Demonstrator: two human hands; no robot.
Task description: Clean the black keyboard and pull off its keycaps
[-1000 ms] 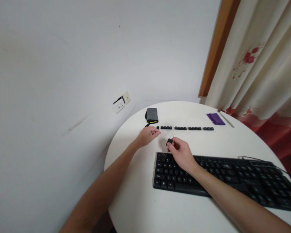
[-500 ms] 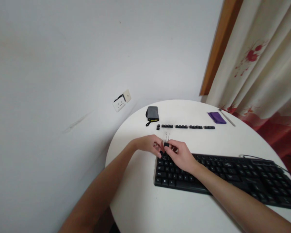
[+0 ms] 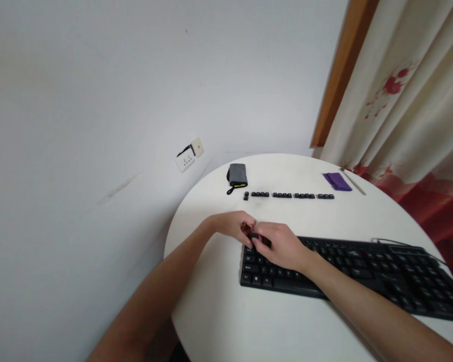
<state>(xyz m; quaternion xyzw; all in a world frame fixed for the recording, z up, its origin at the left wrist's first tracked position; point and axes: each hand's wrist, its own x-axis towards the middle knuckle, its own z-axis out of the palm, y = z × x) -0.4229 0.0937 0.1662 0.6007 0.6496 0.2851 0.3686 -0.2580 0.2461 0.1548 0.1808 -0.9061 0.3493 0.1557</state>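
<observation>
A black keyboard (image 3: 347, 271) lies across the round white table (image 3: 287, 317). My right hand (image 3: 283, 245) rests over its top left corner, fingers closed on a small black clip (image 3: 254, 236). My left hand (image 3: 234, 226) meets it from the left, fingertips pinched at the same corner of the keyboard; what they hold is hidden. Beyond the hands, a row of removed black keycaps (image 3: 289, 195) is laid out on the table.
A grey pouch with a black cord (image 3: 237, 176) lies behind the keycaps. A purple cloth (image 3: 336, 181) and a thin stick (image 3: 353, 182) lie at the far right. A wall socket (image 3: 189, 156) sits left of the table, a curtain (image 3: 411, 110) to the right.
My left hand came back from the keycap row to the keyboard's corner. My right hand lowered the clip onto that corner, and its wire handles no longer show.
</observation>
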